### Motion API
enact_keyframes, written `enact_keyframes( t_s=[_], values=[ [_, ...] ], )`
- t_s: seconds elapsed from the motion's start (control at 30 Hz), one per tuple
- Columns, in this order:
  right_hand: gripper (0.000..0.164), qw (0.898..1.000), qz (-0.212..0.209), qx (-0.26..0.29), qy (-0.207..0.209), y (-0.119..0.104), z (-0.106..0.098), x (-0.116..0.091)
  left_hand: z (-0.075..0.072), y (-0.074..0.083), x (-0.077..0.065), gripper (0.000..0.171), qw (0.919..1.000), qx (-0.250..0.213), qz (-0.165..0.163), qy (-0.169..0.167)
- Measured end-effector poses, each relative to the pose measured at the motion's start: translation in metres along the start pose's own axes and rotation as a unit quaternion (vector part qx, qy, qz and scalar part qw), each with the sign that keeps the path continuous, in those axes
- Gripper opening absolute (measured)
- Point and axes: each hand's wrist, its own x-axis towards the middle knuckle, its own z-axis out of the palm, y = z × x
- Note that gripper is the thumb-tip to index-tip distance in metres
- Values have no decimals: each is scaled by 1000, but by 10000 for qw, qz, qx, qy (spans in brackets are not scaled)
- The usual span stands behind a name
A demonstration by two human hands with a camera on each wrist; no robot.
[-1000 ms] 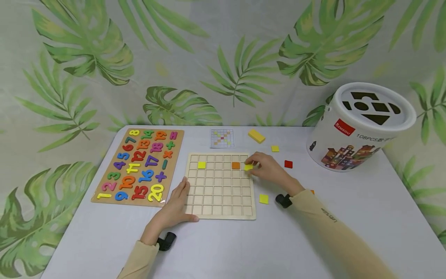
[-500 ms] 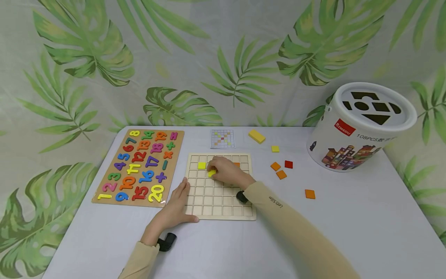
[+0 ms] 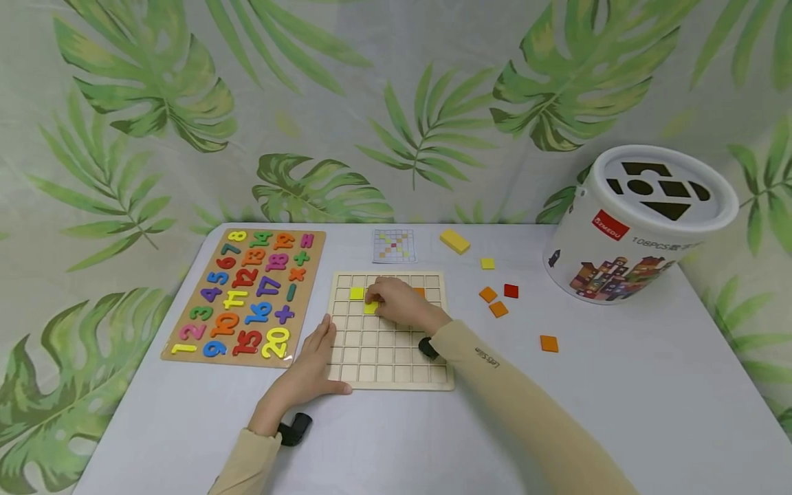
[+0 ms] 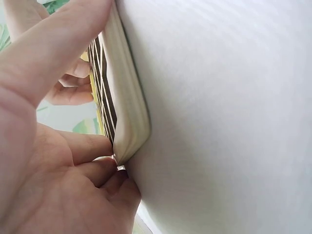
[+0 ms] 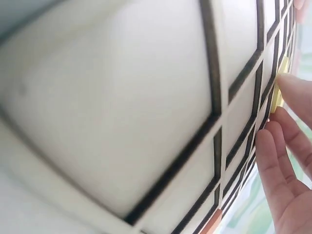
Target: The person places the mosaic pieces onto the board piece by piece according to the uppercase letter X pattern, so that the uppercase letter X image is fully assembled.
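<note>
In the head view, my right hand (image 3: 399, 301) reaches over the wooden grid board (image 3: 391, 372) and pinches a yellow square tile (image 3: 370, 309). That tile is at a cell diagonally below and right of another yellow tile (image 3: 357, 293). Thumb and fingertips meet the tile's edge in the right wrist view; whether it lies flat in the cell is hard to tell. An orange tile (image 3: 420, 292) on the board is partly hidden behind the right hand. My left hand (image 3: 311, 368) rests against the board's near left corner, fingers along the left edge, thumb along the front edge.
A number puzzle board (image 3: 244, 295) lies to the left. Behind the grid is a printed pattern card (image 3: 394, 246). To the right are a yellow block (image 3: 454, 241), a yellow tile (image 3: 487, 264), a red tile (image 3: 511, 291), several orange tiles (image 3: 548, 343) and a white bucket (image 3: 619, 254).
My right hand has carried the yellow tile leftward from the board's right edge to the left part of the grid, then shifted it slightly left. My left hand stays put.
</note>
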Motion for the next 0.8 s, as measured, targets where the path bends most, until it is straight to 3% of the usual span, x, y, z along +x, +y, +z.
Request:
enact_keyframes(
  t_s=[0.2, 0.4, 0.63, 0.8],
  values=[
    [21, 9990, 155, 398, 141, 9, -11, -12, 1, 0, 1, 114, 10000, -77, 40, 13],
    [18, 9940, 481, 790, 588, 39, -43, -49, 2, 0, 3, 114, 9999, -69, 67, 88],
    [19, 9808, 1510, 539, 1111, 89, -66, -112, 2, 0, 1, 113, 10000, -43, 6, 57],
    [17, 9758, 1794, 246, 1223, 113, -65, -133, 1, 0, 1, 113, 10000, -44, -51, 16]
  ],
)
